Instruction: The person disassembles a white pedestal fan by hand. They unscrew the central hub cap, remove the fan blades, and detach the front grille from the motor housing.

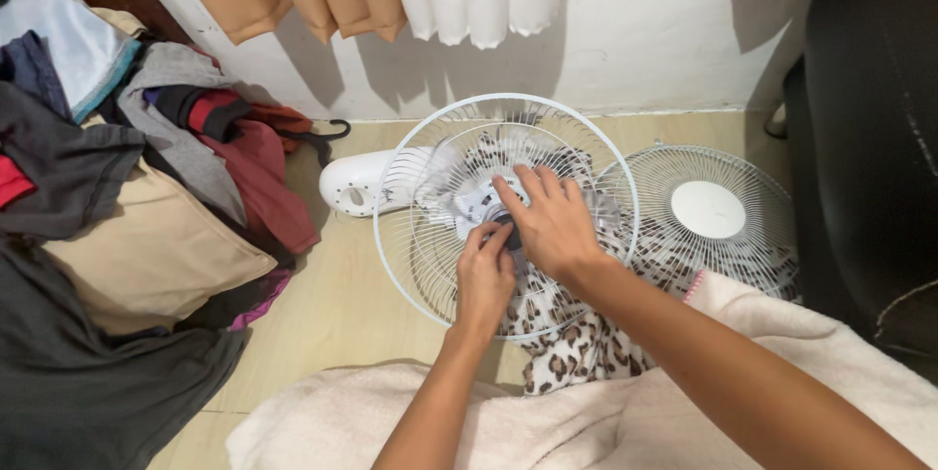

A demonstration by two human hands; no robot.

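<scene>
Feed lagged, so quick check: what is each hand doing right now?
Left hand: fingers pinched on the dark hub nut of the fan guard.
Right hand: open, spread flat on the hub.

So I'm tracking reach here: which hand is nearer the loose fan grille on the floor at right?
Right. The right hand rests on the rear guard's hub, just beside the loose fan grille; the left hand is farther left.

Both your forearms are bare, with no sleeves showing up to the frame's edge. Your left hand (486, 279) and right hand (552, 221) wear no gloves, rings, watch or bracelet. Your fingernails are short and unpainted. A fluffy cream blanket (625, 411) covers your lap.
</scene>
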